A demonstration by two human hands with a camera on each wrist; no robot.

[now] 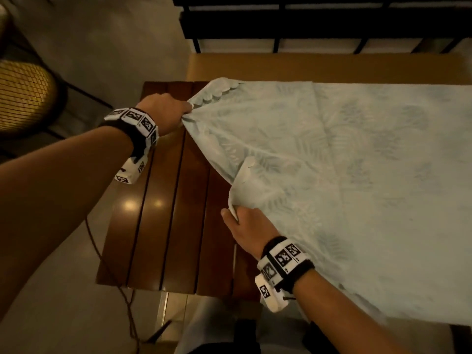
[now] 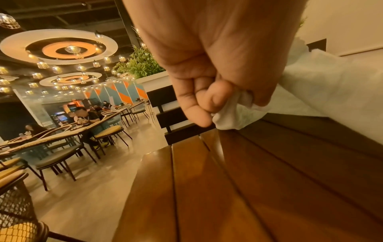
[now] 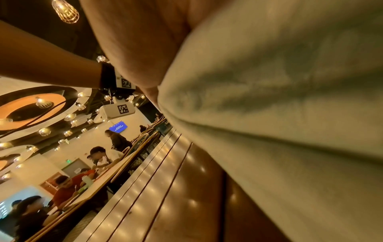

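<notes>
A pale green tablecloth [image 1: 344, 159] with a faint leaf print and a scalloped edge lies over the right part of a dark slatted wooden table [image 1: 166, 226]. My left hand [image 1: 166, 112] grips the far corner of the cloth, fingers curled round bunched fabric; in the left wrist view the left hand [image 2: 207, 101] pinches a white fold of the tablecloth [image 2: 232, 119] above the table [image 2: 248, 180]. My right hand [image 1: 242, 223] pinches the near edge of the cloth, lifted off the wood. In the right wrist view the tablecloth [image 3: 279, 114] fills the frame and hides the right hand's fingers.
A wicker chair [image 1: 23, 95] stands at the left, a black slatted chair back [image 1: 319, 24] beyond the table. A thin cable [image 1: 112, 277] hangs by the table's left side. Other tables, chairs and seated people [image 2: 87, 117] fill the room behind.
</notes>
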